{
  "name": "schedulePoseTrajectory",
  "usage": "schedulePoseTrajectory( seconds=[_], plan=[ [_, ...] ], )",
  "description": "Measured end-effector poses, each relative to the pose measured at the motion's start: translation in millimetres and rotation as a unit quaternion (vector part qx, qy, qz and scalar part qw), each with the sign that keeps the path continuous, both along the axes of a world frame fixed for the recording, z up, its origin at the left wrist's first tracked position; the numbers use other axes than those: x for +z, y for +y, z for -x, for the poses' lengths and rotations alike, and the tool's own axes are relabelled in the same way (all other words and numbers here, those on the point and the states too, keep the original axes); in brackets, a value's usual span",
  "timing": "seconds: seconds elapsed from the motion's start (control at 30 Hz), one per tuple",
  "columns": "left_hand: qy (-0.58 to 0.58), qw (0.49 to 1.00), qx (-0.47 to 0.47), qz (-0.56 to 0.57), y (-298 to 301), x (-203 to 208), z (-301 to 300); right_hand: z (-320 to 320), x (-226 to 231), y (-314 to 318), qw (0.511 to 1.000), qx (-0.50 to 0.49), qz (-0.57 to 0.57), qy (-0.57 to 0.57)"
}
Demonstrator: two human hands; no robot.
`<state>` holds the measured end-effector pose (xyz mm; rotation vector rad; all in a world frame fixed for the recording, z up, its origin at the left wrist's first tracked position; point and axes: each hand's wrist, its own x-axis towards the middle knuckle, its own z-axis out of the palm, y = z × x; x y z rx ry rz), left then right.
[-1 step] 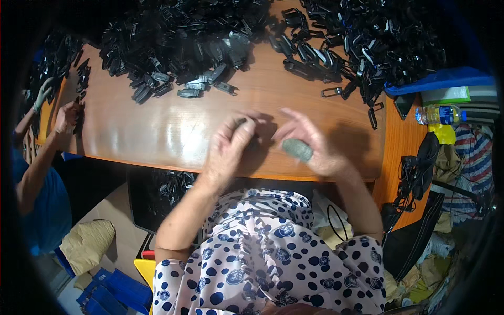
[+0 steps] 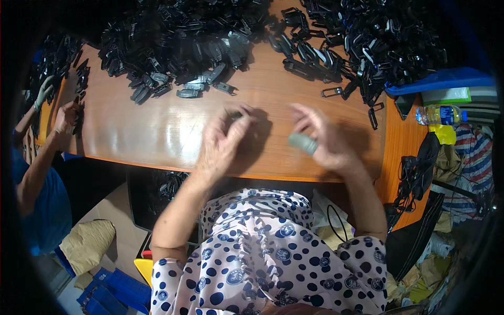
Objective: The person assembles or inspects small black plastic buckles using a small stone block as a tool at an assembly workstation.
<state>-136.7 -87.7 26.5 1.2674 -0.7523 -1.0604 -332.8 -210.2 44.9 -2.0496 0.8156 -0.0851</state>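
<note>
My left hand (image 2: 221,139) hovers over the front middle of the wooden table (image 2: 173,128), its fingers curled and the thumb pressed toward them. A small dark bit shows between those fingers, too blurred to name. To its right, and apart from it, my right hand (image 2: 323,137) is raised with its fingers loosely apart, smeared by motion. A grey-green oval wrap (image 2: 303,143) shows at its thumb; it looks worn rather than held. Beyond my hands lies a large heap of black plastic clip-like parts (image 2: 157,58), a few grey ones at its near edge.
A second heap of black frame-shaped parts (image 2: 367,47) lies at the far right, against a blue tray edge (image 2: 441,80). A water bottle (image 2: 440,115) and black cables (image 2: 407,181) are on the right. At the left, a co-worker's hand (image 2: 66,116) touches small black parts.
My hands have drawn apart: the left moved slightly left, the right slightly right and upward. The wrap on the right thumb has turned with it. The heaps look unchanged.
</note>
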Motion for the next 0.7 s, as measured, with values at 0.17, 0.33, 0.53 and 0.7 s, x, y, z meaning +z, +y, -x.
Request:
schedulePoseTrajectory(
  seconds=[0.17,0.33,0.53,0.7],
  plan=[
    [-0.654,0.746,-0.021,-0.123,-29.4,-8.9,-58.8,15.3,4.2,-68.6,0.870,0.075,0.468,0.136],
    [-0.724,0.668,-0.076,-0.154,-36.3,-8.1,-71.3,17.0,-2.4,-89.6,0.866,0.117,0.474,0.113],
    [-0.676,0.719,-0.098,-0.128,-21.6,-2.4,-62.4,2.7,8.7,-71.7,0.972,-0.120,-0.167,-0.113],
    [-0.497,0.859,-0.119,-0.016,-4.8,5.5,-35.5,-23.2,-6.4,-23.3,0.861,-0.100,-0.424,-0.263]
  ],
)
